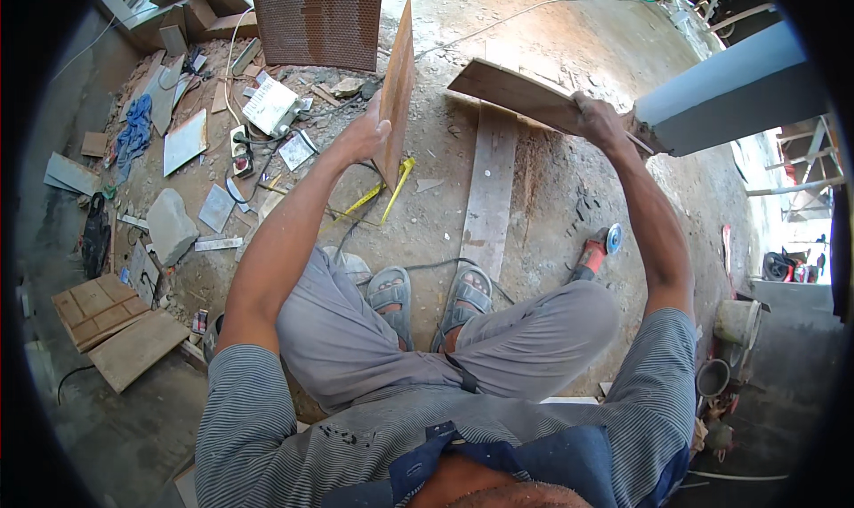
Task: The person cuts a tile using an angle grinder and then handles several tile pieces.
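Your left hand (363, 137) grips the edge of a brown tile (397, 90) held upright, on edge, in front of you. Your right hand (598, 121) clasps a second tile (516, 92) raised flat at an angle. Below them a wooden plank (490, 188) lies on the dusty floor ahead of your sandals (430, 296), with an angle grinder (594, 251) to its right. At far right stand a pale bucket (739, 322) and a grey pot (713, 377); their contents cannot be seen.
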A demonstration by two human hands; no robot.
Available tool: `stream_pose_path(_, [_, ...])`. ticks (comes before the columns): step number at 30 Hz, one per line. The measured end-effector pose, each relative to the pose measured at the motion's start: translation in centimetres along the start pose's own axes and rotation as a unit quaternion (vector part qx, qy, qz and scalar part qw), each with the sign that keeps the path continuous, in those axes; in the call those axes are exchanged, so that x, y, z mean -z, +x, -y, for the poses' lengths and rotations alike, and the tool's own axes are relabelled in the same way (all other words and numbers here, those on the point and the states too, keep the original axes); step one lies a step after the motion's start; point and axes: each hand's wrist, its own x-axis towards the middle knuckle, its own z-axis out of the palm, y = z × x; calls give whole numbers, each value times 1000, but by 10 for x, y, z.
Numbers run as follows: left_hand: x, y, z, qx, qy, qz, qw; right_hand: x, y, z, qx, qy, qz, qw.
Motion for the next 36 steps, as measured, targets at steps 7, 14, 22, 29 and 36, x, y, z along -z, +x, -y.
stream_pose_path(7, [4,-3,-8,-41,-36,-12,998,-59,-81,49,33,36,-38,998])
stream_pose_path(14, [-2,-2,-11,-16,-18,4,1000,-164,-171,97,4,71,93,993])
stream_pose_path(22, [-9,1,-17,3,23,-5,1000,-228,-181,115,-3,42,115,993])
stream_pose_path(29, [-14,1,-25,1,13,-1,1000,-223,-173,112,22,23,175,984])
stream_pose_path(36, [-12,2,-30,11,6,7,1000,-209,-126,106,-4,80,187,979])
